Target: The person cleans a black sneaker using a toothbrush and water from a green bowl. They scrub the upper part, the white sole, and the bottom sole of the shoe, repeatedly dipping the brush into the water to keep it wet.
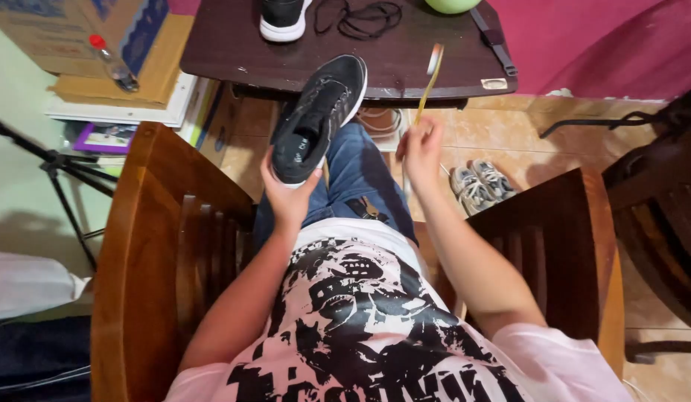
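Black shoe (pixel 319 119) sits cupped in your left hand (pixel 287 195) over your lap, toe against the table (pixel 405 59) edge. Your right hand (pixel 420 147) pinches a yellow strip (pixel 430 78). A hard pull could tip the shoe loose. Chair arms (pixel 148 246) hem both elbows; open room lies only forward.

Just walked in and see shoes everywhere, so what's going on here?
A person sits in a wooden chair. The left hand holds a black shoe with a white sole from below, its opening facing up and no lace visible in it. The right hand pinches a yellowish lace that runs up toward the dark table. On the table lie a second black shoe and a loose black lace. A grey pair of sneakers sits on the tiled floor.
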